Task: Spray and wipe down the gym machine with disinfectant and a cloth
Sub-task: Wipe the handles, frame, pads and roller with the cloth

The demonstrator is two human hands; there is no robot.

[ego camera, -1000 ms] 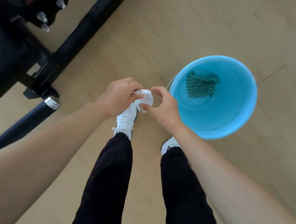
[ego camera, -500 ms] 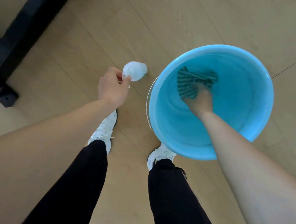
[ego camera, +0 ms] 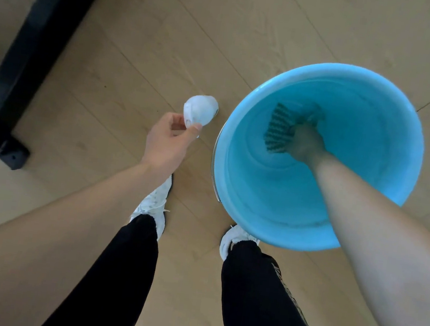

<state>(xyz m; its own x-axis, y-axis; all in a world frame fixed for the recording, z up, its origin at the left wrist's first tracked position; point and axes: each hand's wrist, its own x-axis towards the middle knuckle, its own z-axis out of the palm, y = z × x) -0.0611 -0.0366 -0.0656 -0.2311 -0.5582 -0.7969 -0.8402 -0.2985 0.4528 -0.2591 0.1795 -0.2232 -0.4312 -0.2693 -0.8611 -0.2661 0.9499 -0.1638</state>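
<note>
The person stands bent over, looking straight down at the wood floor (ego camera: 146,52). The right arm reaches from the lower right of the frame down into a blue bucket (ego camera: 330,66) at centre right. The right hand (ego camera: 305,143) is low inside the bucket with its back turned up. It is closed on the right edge of a striped green cloth (ego camera: 278,130). The fingers curl into the cloth, though they are blurred and I cannot make them out one by one. Faint rings like ripples show around the wrist.

The left arm comes in from the lower left, and the left hand (ego camera: 167,141) is held out above the floor just left of the bucket. Its thumb and curled fingers pinch the lower edge of a small white wad (ego camera: 200,109). I cannot tell what the wad is.

The black machine frame (ego camera: 32,43) runs down the upper left of the frame, well apart from both hands. White shoes (ego camera: 156,204) and black trousers (ego camera: 117,273) fill the bottom centre.
</note>
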